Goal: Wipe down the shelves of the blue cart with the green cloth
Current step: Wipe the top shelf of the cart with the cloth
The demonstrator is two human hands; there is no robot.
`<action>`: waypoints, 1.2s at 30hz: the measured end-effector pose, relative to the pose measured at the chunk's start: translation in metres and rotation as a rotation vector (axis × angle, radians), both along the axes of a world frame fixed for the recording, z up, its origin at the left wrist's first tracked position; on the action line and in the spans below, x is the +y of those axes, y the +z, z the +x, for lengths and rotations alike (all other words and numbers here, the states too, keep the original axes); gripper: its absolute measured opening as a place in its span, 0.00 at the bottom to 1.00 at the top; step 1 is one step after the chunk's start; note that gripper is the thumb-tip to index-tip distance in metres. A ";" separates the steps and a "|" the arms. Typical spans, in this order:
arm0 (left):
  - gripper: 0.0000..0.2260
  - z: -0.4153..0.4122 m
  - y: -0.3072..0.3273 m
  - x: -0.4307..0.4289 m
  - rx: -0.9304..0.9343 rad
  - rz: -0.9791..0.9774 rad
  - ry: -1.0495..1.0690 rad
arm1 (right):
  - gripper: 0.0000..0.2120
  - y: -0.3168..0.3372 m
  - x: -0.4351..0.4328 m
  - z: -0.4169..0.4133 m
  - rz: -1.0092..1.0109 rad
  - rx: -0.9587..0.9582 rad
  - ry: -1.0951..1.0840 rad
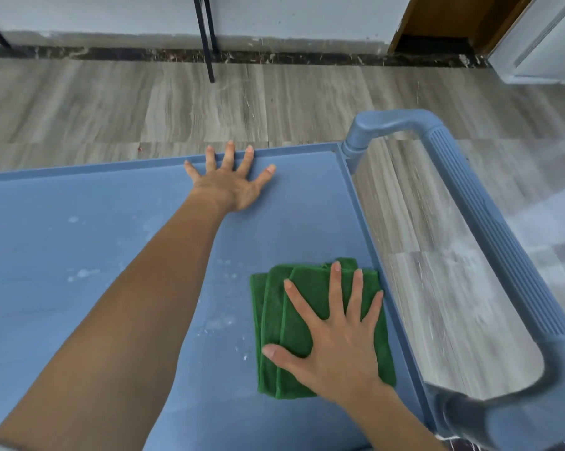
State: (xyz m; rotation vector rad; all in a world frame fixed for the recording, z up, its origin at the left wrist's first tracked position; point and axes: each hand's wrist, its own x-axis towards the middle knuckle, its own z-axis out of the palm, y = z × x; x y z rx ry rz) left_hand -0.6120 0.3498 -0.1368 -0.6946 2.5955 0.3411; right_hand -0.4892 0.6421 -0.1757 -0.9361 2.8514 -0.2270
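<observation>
The green cloth (310, 323) lies folded on the cart's top shelf (79, 249), close to the handle (489, 229). The right hand (336, 333) presses flat on it, fingers spread, probably to rub off the white spots (82, 273). The left hand (232, 183) rests flat and empty farther from the handle, likely steadying the cart. No writing shows

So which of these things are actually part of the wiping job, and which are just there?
Part of the job:
- green cloth, folded, flat on the top shelf
- blue cart, its top shelf with pale specks
- right hand, pressing on the cloth
- left hand, spread flat on the shelf near the far rim

Just there:
- black legs by the wall
- white cabinet
- wood-look floor
</observation>
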 end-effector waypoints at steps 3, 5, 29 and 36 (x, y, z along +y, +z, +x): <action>0.39 0.000 0.002 -0.001 -0.003 0.004 0.006 | 0.48 0.003 0.022 0.027 0.006 -0.011 0.014; 0.39 0.000 0.002 -0.002 -0.005 0.008 0.002 | 0.48 0.003 0.033 0.043 -0.006 -0.018 0.013; 0.36 -0.001 0.005 -0.027 0.127 0.058 0.002 | 0.44 -0.013 -0.111 -0.091 0.021 -0.051 -0.043; 0.37 0.003 0.004 -0.026 0.155 0.079 -0.005 | 0.50 -0.010 -0.190 -0.150 0.020 -0.120 -0.030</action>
